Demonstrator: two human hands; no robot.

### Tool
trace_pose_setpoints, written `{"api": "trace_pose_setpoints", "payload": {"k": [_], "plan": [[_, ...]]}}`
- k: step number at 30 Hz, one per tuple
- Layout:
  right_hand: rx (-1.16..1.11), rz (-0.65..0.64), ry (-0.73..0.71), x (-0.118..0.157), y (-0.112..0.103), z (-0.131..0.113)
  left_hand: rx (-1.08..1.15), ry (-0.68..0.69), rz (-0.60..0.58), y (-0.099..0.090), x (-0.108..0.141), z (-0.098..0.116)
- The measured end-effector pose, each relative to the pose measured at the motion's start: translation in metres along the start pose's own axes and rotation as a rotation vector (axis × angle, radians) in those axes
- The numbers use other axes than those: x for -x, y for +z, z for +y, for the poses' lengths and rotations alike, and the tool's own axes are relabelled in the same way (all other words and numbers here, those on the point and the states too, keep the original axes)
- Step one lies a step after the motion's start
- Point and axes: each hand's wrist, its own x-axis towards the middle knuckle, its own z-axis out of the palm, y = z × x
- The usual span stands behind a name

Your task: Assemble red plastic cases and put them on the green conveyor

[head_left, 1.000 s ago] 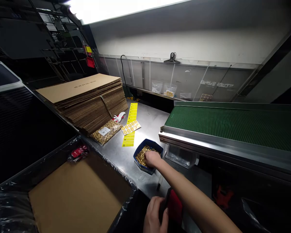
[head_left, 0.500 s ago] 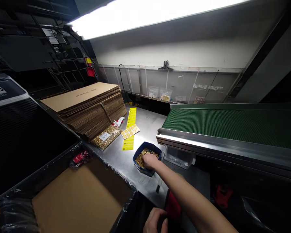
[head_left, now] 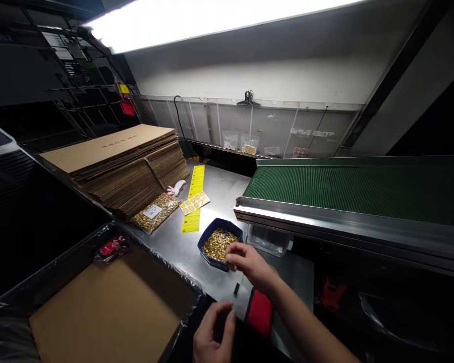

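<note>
A dark blue tray (head_left: 203, 250) holds many small gold-coloured metal pieces (head_left: 220, 244). My right hand (head_left: 251, 263) hovers over the tray's near right edge, fingers gathered in a pinch. Whatever lies between those fingertips is too small to make out. Lower down, my left hand (head_left: 212, 335) is curled, its thumb and fingers apart around a dark gap; I see nothing held there. Right of it lies a red pouch (head_left: 259, 311) with dark edging. A small black-ended tool (head_left: 236, 289) rests on the metal table between the tray and the pouch.
Left of the tray are a bag of gold pieces (head_left: 157, 213), a sticker sheet (head_left: 194, 203), yellow labels (head_left: 192, 222) and a white glove (head_left: 176, 188). Stacked cardboard (head_left: 132, 166) stands behind. A lined carton (head_left: 109, 307) fills the lower left; a green conveyor (head_left: 325, 186) runs right.
My right hand has come up out of the gold pieces toward the near right edge of the tray. My left hand has shifted left and its fingers have parted. The view has turned slightly right.
</note>
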Motion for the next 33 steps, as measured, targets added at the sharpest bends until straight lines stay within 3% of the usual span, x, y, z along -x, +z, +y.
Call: {"api": "trace_pose_setpoints", "payload": {"k": [4, 6, 9, 13, 17, 20, 25, 30, 33], "plan": [[-0.898, 0.053, 0.027, 0.091, -0.007, -0.005, 0.195, 0.076, -0.079, 0.020, -0.004, 0.049], [-1.136, 0.104, 0.041, 0.124, -0.011, -0.009, 0.250, 0.147, -0.173, 0.035, 0.000, 0.067], [-1.136, 0.224, -0.005, 0.155, -0.021, -0.013, 0.312, 0.247, -0.257, 0.057, 0.009, 0.084], [-0.998, 0.359, -0.069, 0.182, -0.036, -0.014, 0.360, 0.398, -0.283, 0.078, 0.020, 0.093], [-0.924, 0.412, -0.056, 0.204, -0.043, -0.011, 0.276, 0.504, -0.243, 0.090, 0.033, 0.096], [-0.916, 0.400, -0.043, 0.214, -0.041, -0.007, 0.245, 0.502, -0.234, 0.094, 0.043, 0.098], [-0.834, 0.472, -0.045, 0.218, -0.032, 0.000, 0.277, 0.326, -0.262, 0.093, 0.050, 0.100], [-0.658, 0.553, -0.057, 0.222, -0.031, 0.009, 0.516, -0.184, -0.437, 0.087, 0.048, 0.098], [-0.538, 0.568, -0.014, 0.228, -0.036, 0.014, 0.650, -0.426, -0.436, 0.087, 0.047, 0.098]]}}
